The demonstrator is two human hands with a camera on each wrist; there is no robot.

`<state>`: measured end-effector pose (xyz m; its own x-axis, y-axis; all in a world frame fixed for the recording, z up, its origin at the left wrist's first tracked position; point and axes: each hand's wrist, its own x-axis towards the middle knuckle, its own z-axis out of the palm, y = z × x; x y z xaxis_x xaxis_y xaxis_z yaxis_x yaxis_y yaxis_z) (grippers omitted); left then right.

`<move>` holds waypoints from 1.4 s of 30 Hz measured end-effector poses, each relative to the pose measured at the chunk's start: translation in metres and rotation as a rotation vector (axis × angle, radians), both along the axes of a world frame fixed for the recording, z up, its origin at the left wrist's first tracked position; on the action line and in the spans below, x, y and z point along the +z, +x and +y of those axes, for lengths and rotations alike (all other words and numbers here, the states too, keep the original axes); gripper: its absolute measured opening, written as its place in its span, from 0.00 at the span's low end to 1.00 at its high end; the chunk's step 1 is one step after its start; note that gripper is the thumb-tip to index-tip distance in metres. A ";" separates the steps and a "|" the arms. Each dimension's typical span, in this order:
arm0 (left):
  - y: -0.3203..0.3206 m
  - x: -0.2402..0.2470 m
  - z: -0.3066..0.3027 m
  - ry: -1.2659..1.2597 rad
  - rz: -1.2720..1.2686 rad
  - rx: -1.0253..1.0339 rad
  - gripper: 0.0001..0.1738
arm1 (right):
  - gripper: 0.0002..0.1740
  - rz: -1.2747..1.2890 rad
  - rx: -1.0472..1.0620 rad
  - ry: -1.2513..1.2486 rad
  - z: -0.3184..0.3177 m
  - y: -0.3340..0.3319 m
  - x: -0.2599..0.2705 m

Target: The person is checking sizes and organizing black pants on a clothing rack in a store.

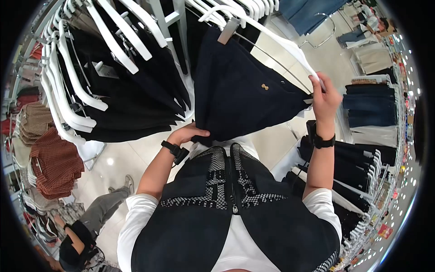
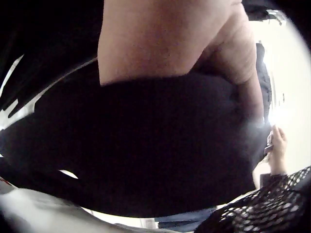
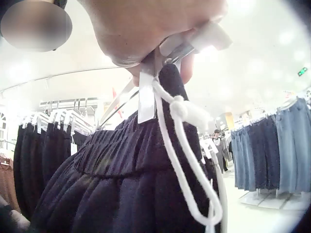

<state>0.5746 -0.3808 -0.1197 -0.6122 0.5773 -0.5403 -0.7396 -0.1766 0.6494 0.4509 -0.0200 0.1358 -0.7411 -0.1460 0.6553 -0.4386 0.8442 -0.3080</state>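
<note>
A dark navy garment [image 1: 244, 95] with a small gold bow ornament [image 1: 264, 86] hangs from a white clip hanger [image 1: 290, 45] in front of the person. My right hand [image 1: 327, 100] grips the end of that hanger at the right. Up close in the right wrist view, the gathered elastic waist [image 3: 121, 155] hangs below this hand, beside a looped white cord [image 3: 181, 165]. At the garment's lower left edge my left hand [image 1: 186, 133] pinches the cloth, its thumb lying on the front. Dark cloth [image 2: 136, 145] fills most of the left wrist view.
Racks of black garments [image 1: 131, 109] on white hangers [image 1: 68, 109] crowd the left. More dark clothes [image 1: 349, 167] hang at the right, with folded jeans [image 1: 369, 104] beyond. Another person [image 1: 81, 231] stands at the lower left on the pale tiled floor [image 1: 113, 167].
</note>
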 end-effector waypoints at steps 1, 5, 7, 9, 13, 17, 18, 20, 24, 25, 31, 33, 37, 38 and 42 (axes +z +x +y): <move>0.000 -0.006 0.001 -0.054 0.033 -0.071 0.36 | 0.08 0.015 0.020 0.007 0.003 0.003 0.008; 0.010 -0.083 -0.005 -0.196 0.232 -0.219 0.36 | 0.08 0.088 0.097 0.041 0.011 0.008 0.024; 0.017 -0.093 -0.001 -0.361 0.373 -0.224 0.33 | 0.08 0.090 0.077 0.018 0.015 0.008 0.027; 0.026 -0.123 0.001 -0.408 0.253 -0.151 0.32 | 0.08 0.118 0.077 0.002 0.021 -0.002 0.027; 0.009 -0.048 0.013 -0.260 0.090 0.026 0.36 | 0.08 0.037 0.085 0.005 0.038 -0.021 0.016; -0.004 0.044 0.017 0.027 0.115 0.307 0.38 | 0.10 0.103 0.294 0.031 0.046 -0.047 -0.013; -0.005 0.043 0.015 0.162 0.178 0.328 0.40 | 0.11 0.109 0.321 0.049 0.045 -0.052 -0.019; -0.008 0.046 0.029 0.382 0.173 0.498 0.40 | 0.12 0.116 0.393 0.088 0.042 -0.063 -0.030; -0.002 0.037 0.053 0.390 -0.001 0.628 0.36 | 0.12 0.132 0.516 0.062 0.029 -0.092 -0.048; 0.000 0.041 0.057 0.307 0.041 0.614 0.35 | 0.12 0.125 0.537 0.065 0.028 -0.098 -0.052; 0.006 0.068 0.072 0.363 0.143 0.832 0.35 | 0.11 0.123 0.668 -0.006 0.021 -0.133 -0.071; 0.008 0.075 0.088 0.393 0.214 0.906 0.37 | 0.11 0.124 0.699 -0.055 0.019 -0.141 -0.072; 0.009 0.093 0.120 0.320 0.233 1.055 0.38 | 0.10 0.090 0.779 -0.117 0.018 -0.155 -0.074; 0.011 0.097 0.123 0.263 0.210 1.044 0.38 | 0.10 0.089 0.795 -0.113 0.019 -0.159 -0.075; 0.013 0.111 0.136 0.008 0.073 1.030 0.39 | 0.10 0.152 0.796 -0.044 0.015 -0.171 -0.068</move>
